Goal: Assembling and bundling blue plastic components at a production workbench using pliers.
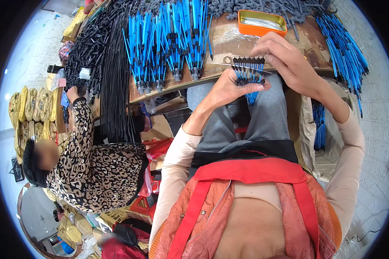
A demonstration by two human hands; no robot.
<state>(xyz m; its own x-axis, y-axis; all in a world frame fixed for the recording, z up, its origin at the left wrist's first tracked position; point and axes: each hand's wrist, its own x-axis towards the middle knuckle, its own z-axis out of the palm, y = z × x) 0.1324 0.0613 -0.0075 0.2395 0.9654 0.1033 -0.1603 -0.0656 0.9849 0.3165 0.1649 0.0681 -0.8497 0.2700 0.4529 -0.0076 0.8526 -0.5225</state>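
Note:
My left hand (240,89) is closed round a bunch of thin blue and black rods (251,98) that look like umbrella ribs. Their black ends (250,61) fan out in a row above the fingers. Across this row lies a thin straight metal wire (222,64). Just right of the fan, my right hand (285,60) has its fingers curled in by the black ends; whatever its fingertips pinch is too small to make out. Past that hand, at the back of the table, an orange tin (262,31) holds many fine silvery wires.
Bundles of blue rods (177,39) lie on the wooden table (222,39), with another pile (339,47) at right. Black parts (88,56) and long black rods (116,86) lie at left. A co-worker in a leopard-print top (103,172) sits left. An open sack (328,146) stands right.

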